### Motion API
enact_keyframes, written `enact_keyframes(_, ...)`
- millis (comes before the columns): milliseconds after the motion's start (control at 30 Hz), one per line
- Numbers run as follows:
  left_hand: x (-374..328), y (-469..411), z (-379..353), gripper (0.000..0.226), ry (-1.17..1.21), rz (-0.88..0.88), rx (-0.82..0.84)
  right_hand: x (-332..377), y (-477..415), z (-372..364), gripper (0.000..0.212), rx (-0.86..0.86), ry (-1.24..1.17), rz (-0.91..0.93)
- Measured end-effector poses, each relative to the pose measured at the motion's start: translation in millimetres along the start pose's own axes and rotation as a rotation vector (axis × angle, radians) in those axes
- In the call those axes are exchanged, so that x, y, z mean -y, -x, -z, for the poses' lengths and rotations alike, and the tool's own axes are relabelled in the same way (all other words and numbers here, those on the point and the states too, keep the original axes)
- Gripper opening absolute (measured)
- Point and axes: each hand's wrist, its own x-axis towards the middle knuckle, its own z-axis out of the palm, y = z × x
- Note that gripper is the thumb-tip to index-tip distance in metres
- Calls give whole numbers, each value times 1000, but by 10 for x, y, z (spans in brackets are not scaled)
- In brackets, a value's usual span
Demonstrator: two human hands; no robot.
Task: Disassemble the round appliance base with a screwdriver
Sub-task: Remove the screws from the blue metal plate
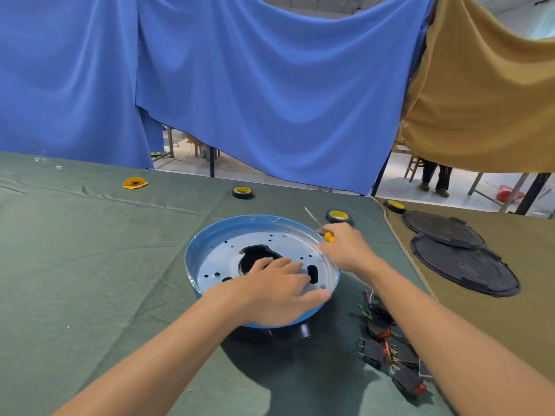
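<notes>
The counter (75,265) is draped in a green cloth (90,310), with a tan cloth (480,325) over its three o'clock side. The round appliance base (189,259) sits mid-counter on the green. From it, a yellow scrap (135,183) lies at ten o'clock, a tape roll (242,192) at twelve, a second roll (338,216) at one and a third roll (395,206) at two, on the tan edge. Two overlapping black discs (465,265) rest at three. Black switches with wires (390,352) lie at five.

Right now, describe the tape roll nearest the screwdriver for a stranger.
Find the blue round base on the green cloth. Just past its far right rim, beside the screwdriver in the right hand, lies the tape roll. Unlike the other two rolls, it sits closest to that hand.
</notes>
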Motion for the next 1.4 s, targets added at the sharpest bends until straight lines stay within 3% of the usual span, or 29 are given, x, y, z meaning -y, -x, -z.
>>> enact_keyframes(100, 81, 64, 24, 87, 27, -11, 106, -62, 38, 5, 30, -1, 55, -63)
enact_keyframes(200, 83, 72, 7, 86, 11, -8, 123, -152, 136, 71, 43, 33, 76, -108)
enact_keyframes(400, -93, -117, -64, 84, -21, 84, 60, -182, 223, 316, 20, 46, -22, -53)
enact_keyframes(533, -209, -269, -117, 88, 26, 193, 30, -149, 252, 495, 24, 72, 2, 59)
enact_keyframes(633, -244, -333, -101, 90, 16, 229, -3, -117, 279, 599, 26, -39, -63, 101)
enact_keyframes(700, -210, -340, -61, 85, -9, 214, -9, -102, 293, 652, 22, -137, -144, 117)
enact_keyframes(767, -172, -329, -36, 67, -16, 184, -14, -85, 297, 687, 21, -169, -186, 147)
enact_keyframes(900, -162, -295, -69, 40, 12, 147, -95, -24, 267, 688, 18, -153, -19, 223)
enact_keyframes(1133, -177, -280, -99, 44, -21, 111, -284, 86, 192, 667, 22, -116, 89, 286)
enact_keyframes(1400, -151, -274, -116, 40, 20, 85, -242, 97, 119, 642, 25, -66, 130, 306)
